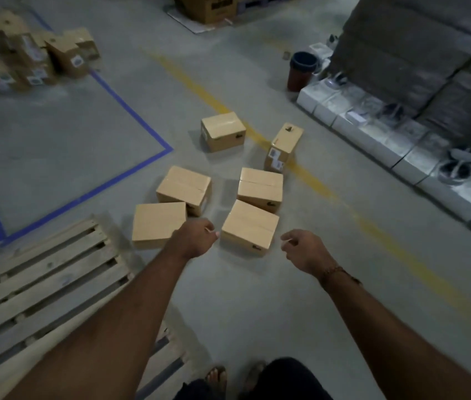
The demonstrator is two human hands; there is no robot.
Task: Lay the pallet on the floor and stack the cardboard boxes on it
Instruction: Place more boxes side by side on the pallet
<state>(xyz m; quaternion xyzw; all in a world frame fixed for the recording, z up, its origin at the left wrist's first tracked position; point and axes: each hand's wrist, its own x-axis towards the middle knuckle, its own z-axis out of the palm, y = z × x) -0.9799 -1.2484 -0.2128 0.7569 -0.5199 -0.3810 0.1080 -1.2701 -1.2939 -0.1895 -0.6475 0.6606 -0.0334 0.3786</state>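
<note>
Both hands, left hand point(195, 236) and right hand point(303, 249), hang loosely curled, holding nothing, above the nearest cardboard box point(250, 228); wooden pallet point(40, 278) lies left of it.

A pale slatted wooden pallet point(40, 287) lies flat on the grey concrete floor point(257, 307). Both arms reach forward, left hand point(195, 238) and right hand point(303, 248) loosely curled, holding nothing. Just beyond the fingertips sits a plain brown cardboard box point(250, 228), between the two hands; five similar boxes lie farther out.

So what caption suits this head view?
Both hands reach toward six loose cardboard boxes; wooden pallet lies flat nearby.
</note>
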